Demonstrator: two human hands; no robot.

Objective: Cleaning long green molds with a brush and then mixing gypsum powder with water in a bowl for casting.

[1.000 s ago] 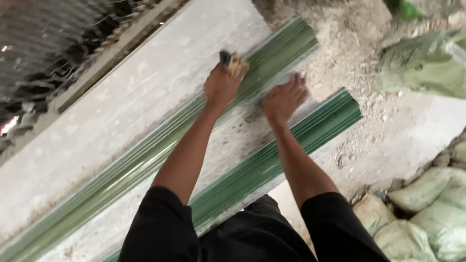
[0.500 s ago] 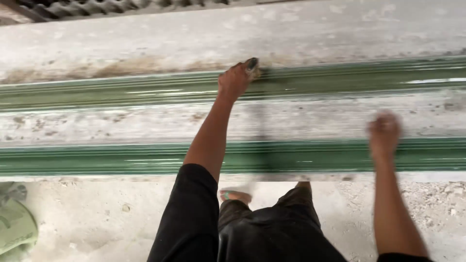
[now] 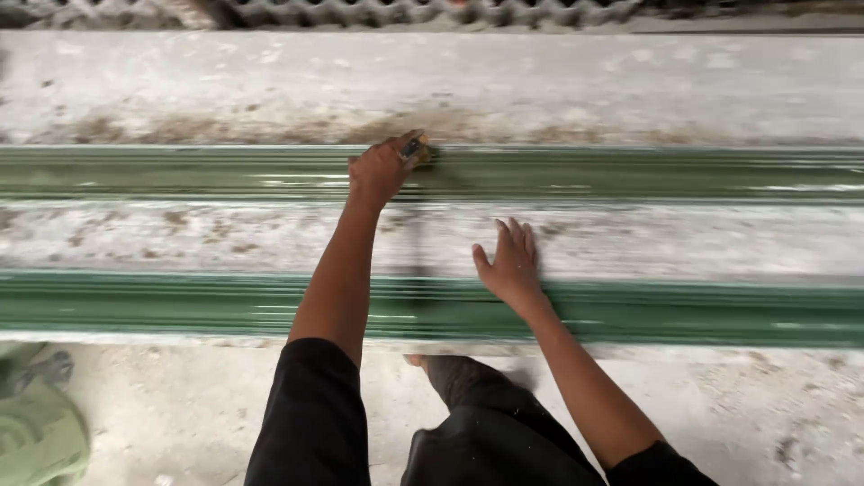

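Since half a second ago: right hand point(image 3: 511, 265) brought in from the far right toward the middle, now laid flat just above the near green moulding point(image 3: 180, 304); left hand point(image 3: 382, 168) little changed on the far green moulding point(image 3: 630, 173). Left grip pressed together around a small brownish pad point(image 3: 415, 148), only its tip showing past the knuckles, pad held against the upper edge of the far moulding. Right grip spread, fingers apart, holding nothing, palm down on the pale concrete strip point(image 3: 720, 241) between the two mouldings, heel of the hand touching the top edge of the near one. Both mouldings long, ribbed, glossy green, running side to side across the whole view, parallel and well apart. Beyond the far moulding, a broad grey concrete slab point(image 3: 540, 81) with brown stains close to the left hand. Along the top edge, a dark corrugated sheet point(image 3: 378, 11). Below the near moulding, dusty floor point(image 3: 738, 414), black sleeves and dark trousers, a bare foot point(image 3: 445, 369) just under the moulding. At lower left, a green sack point(image 3: 36, 441) on the floor.
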